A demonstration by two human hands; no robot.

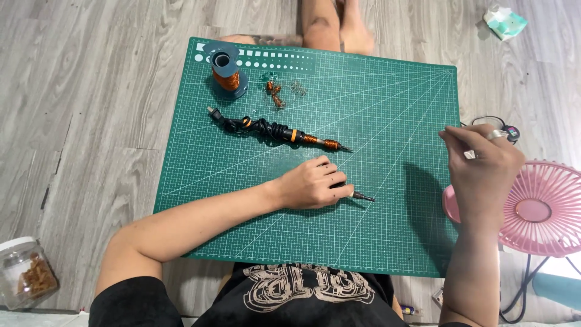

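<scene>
Lying crosswise under left hand (311, 184), tool (362, 195) tip pts right.

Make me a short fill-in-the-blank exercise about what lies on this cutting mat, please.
1. The left hand rests on a dark ___-tipped tool.
2. The wire spool stands at the mat's far ___ corner.
3. The fan beside the right hand is ___ in colour.

Missing words: metal; left; pink
</scene>
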